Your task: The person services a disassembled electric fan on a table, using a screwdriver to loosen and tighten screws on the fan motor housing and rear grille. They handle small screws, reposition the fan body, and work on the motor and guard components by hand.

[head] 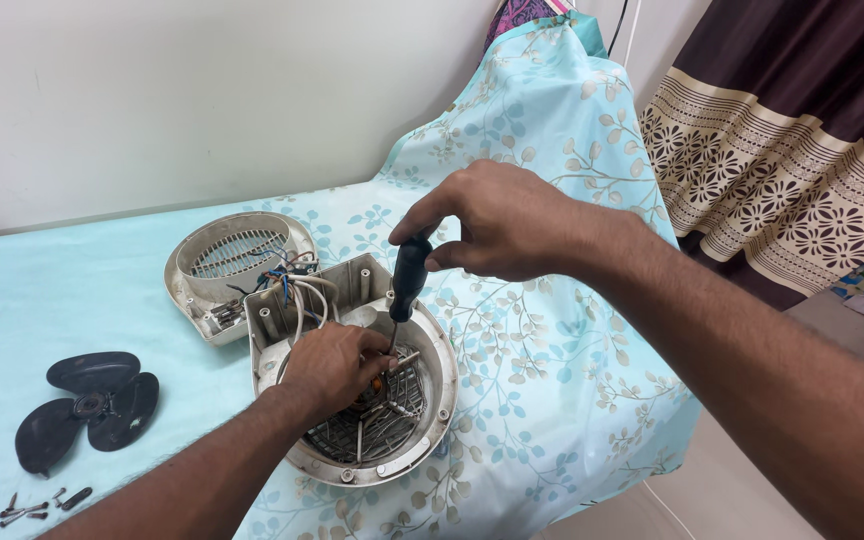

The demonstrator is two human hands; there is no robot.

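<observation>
From the head camera, the right hand (497,222) grips the black handle of a screwdriver (409,275), fingers wrapped closed around its top, the tool standing nearly upright with its thin shaft running down into the round fan housing (430,420) that sits on the counter (72,290) under a pale blue leaf-print cloth. The left hand (334,366) rests inside the housing, fingers curled narrow and pinched near the screwdriver tip, over the wire grille (377,430). The housing looks like stiff, light plastic, probably brittle at the thin screw posts and rim; it seems best steadied by the thick outer rim or the boxy corner where the wires (302,295) come out, not by the wires themselves. The screwdriver handle looks smooth and could slip when turned hard. A second grille cover (237,262) lies just behind, joined by the wires. A dark fan blade (87,408) lies well apart at the left, with small screws (37,505) near it. The screw being worked, the tip of the tool and whatever the left fingertips pinch are hidden by the hand; a small orange spot shows there, too little to identify.
</observation>
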